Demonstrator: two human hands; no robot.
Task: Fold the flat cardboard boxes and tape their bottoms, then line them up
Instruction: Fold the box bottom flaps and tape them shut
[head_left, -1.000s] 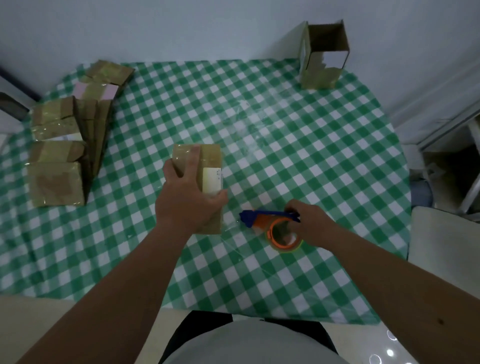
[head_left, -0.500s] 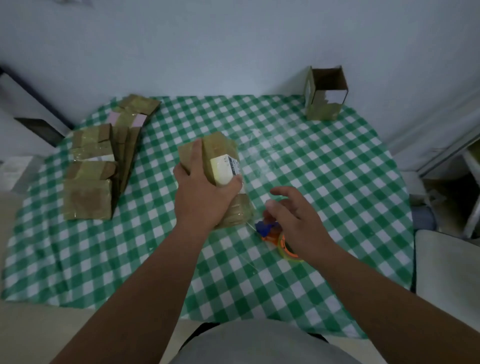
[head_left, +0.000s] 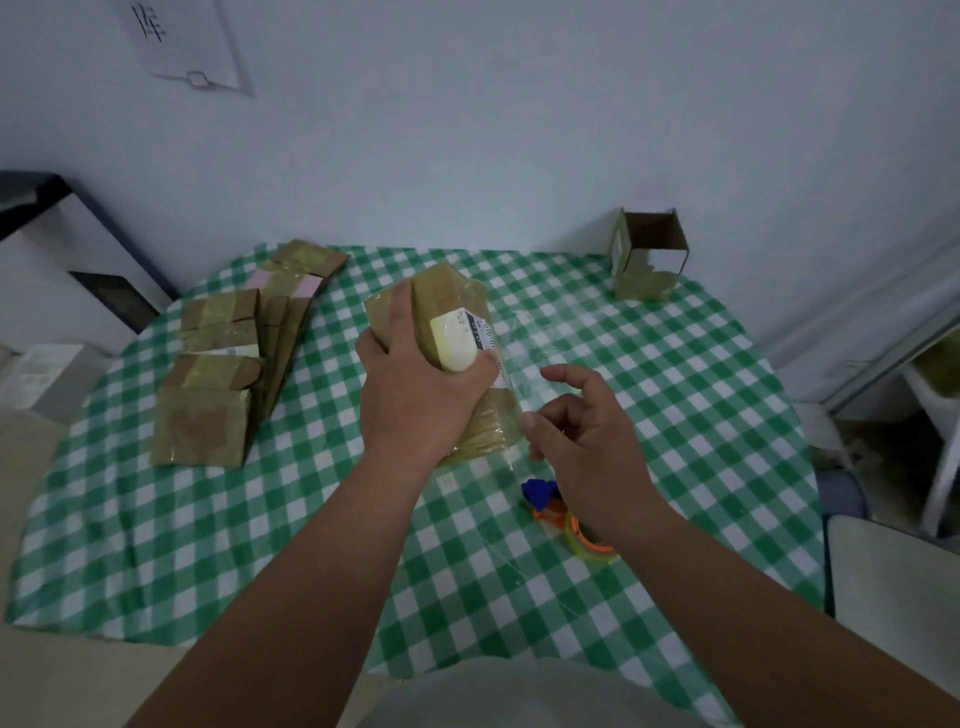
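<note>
left hand grips the cardboard box, tilted above the checked table's middle — right hand beside it, fingers loosely curled, over the tape dispenser.

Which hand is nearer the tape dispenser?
Right. The right hand hovers just above the tape dispenser without touching it, its fingers loosely curled. The left hand is farther off to the left, gripping the box.

The right hand has left the tape dispenser — the box now lifted, tilted.
</note>
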